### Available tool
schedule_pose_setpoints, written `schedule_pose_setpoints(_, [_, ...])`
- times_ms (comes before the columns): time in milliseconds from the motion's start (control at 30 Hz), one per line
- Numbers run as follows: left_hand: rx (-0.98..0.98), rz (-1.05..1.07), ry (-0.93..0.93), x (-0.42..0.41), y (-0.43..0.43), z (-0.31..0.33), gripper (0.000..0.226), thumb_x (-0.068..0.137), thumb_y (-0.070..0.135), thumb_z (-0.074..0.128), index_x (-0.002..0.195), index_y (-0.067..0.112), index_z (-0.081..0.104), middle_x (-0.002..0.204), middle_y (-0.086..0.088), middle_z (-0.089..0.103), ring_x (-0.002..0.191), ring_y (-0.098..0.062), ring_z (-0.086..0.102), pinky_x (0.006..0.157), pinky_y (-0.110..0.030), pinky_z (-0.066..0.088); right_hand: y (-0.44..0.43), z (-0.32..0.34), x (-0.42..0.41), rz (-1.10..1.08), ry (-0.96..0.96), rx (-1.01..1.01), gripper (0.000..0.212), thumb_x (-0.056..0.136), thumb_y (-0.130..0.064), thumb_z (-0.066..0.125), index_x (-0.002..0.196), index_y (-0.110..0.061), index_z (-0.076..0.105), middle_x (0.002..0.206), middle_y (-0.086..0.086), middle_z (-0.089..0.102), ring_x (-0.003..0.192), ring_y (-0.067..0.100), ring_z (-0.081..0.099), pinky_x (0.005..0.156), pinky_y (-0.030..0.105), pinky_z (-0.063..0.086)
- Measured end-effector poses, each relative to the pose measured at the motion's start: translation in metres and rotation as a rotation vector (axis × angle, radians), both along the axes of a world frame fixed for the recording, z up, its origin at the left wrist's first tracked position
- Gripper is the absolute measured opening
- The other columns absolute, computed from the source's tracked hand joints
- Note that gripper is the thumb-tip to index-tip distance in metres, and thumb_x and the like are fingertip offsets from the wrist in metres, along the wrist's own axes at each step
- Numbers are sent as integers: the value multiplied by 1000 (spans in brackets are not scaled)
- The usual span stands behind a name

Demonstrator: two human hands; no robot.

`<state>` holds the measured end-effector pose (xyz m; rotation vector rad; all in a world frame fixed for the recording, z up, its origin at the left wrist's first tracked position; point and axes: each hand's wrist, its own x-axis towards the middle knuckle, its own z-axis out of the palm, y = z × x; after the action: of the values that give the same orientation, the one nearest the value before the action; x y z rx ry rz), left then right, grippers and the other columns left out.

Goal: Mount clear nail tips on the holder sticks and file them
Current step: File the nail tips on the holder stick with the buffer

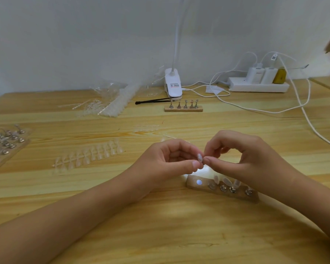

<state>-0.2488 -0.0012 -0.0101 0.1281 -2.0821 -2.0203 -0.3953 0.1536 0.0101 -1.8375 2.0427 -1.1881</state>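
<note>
At frame centre, left hand (176, 159) and right hand (234, 151) together pinch 1 clear nail tip (199, 157); squeezing unevenly could flick it away.

Nothing is legible. The clip lamp label (174, 86), twelve o'clock, is blurred; a cable tag (274, 57), two o'clock, bears a code square.

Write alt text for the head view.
The left hand and right hand pinch a clear nail tip between them above a table. A holder block with mounted tips lies under the right hand; tip strips lie left, a clip lamp and power strip behind.
</note>
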Motion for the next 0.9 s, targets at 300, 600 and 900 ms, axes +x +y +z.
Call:
schedule_pose_setpoints(300, [-452,128,-5,5,9,-7,6,86,25,76,89,27,71,68,16,59,62,1,51,60,-17,43,6,5,-9,82,-18,213,13,84,-47,61,87,-37,68,88,-17,68,93,10,65,84,27,50])
schedule_pose_setpoints(600, [-921,153,2,5,7,-9,16,79,40,75,87,29,67,74,18,56,80,-9,54,74,-25,41,14,9,-8,177,205,479,30,73,-61,65,93,-43,50,109,-23,47,111,4,48,86,24,46])
schedule_pose_setpoints(900, [-1068,216,-8,1,2,-12,39,78,63,56,95,32,70,98,18,58,96,-6,48,88,-31,40,10,8,4,82,310,390,28,85,-32,65,79,-43,39,92,-23,45,97,5,49,84,31,46])
